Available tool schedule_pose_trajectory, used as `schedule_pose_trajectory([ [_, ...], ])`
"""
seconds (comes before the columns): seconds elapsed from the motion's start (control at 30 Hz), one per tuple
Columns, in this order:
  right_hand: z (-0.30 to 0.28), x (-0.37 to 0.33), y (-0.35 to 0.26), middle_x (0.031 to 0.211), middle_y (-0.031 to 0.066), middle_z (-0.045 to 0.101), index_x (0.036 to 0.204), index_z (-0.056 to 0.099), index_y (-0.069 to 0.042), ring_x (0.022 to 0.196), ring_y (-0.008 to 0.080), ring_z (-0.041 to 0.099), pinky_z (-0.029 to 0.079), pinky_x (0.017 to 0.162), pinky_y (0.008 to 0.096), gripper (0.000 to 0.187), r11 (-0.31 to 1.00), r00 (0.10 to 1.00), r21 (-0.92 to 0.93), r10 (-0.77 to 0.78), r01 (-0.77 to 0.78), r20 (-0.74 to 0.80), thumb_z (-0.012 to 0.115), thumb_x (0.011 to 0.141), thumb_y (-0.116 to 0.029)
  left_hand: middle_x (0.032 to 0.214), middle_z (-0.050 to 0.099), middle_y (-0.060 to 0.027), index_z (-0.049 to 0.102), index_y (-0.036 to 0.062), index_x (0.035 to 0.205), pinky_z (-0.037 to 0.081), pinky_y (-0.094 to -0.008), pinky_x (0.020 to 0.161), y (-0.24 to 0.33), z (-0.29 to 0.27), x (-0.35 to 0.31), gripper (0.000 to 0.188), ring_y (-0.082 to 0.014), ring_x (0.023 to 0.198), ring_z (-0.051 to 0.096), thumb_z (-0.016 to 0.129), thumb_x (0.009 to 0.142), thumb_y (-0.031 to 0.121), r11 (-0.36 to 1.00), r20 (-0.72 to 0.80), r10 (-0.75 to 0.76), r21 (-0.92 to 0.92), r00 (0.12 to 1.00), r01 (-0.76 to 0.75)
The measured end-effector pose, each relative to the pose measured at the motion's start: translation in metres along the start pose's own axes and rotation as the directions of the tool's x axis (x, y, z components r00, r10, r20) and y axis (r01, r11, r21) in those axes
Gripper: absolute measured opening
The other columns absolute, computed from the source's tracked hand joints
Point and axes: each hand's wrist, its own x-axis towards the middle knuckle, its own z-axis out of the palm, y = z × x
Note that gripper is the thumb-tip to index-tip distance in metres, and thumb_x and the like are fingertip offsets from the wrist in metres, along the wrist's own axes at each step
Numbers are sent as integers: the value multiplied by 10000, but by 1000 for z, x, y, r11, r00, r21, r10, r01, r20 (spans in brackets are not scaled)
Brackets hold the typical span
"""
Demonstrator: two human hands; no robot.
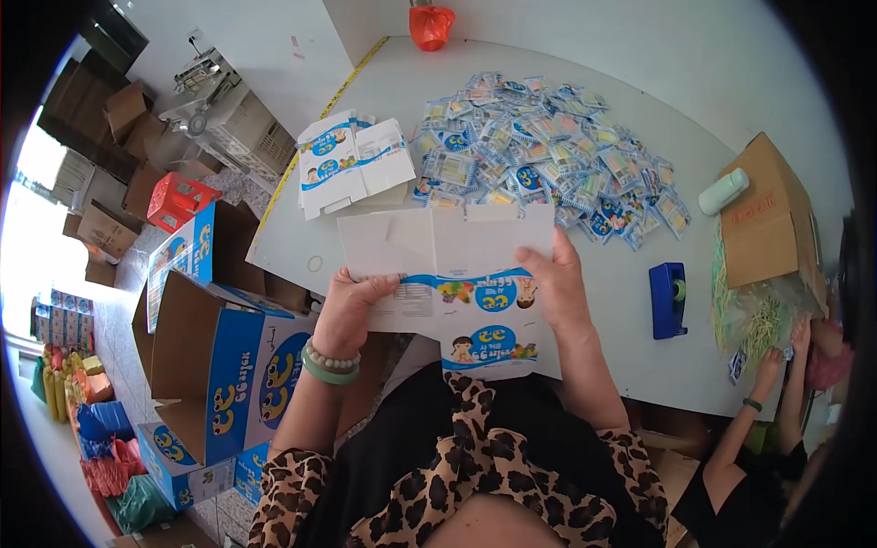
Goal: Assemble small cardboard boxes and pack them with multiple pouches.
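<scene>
Between my two hands I hold a flat, unfolded carton blank (484,315), white with blue bands and a cartoon print, over the table's near edge. My left hand (356,301), with bracelets at the wrist, pinches its left panel, thumb on top. At its right edge my right hand (562,283) grips it, also thumb on top. Just beyond lies a stack of similar flat carton blanks (352,164). A broad heap of small clear printed sachets (548,151) covers the table's far middle; the blank hides part of its near side.
A blue tape dispenser (668,301) stands on the right. Behind it are a brown cardboard box (769,219), a pale bottle (723,192) and a co-worker's hands (772,370). Open blue cartons (247,379) stand on my left; a red bag (430,27) sits at the far edge.
</scene>
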Motion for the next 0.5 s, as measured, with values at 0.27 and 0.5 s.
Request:
schedule_pose_trajectory([
  [0.27,17,-10,33,1054,33,642,1214,568,-24,931,95,594,495,810,264,329,998,999,-39,51,-51,-2,569,886,-26,1452,360,-225,572,35,1161,418,-403,970,-46,-5,10,456,-286,1274,442,755,745,79,245,185,650,867,737,-433],
  [0.5,88,-45,70,988,14,593,1185,595,-41,837,58,543,470,725,214,290,989,977,-51,-125,136,175,571,903,20,1494,288,-155,523,-1,1256,388,-301,996,-28,-32,5,537,-204,1264,435,677,743,22,975,39,92,201,995,-98],
])
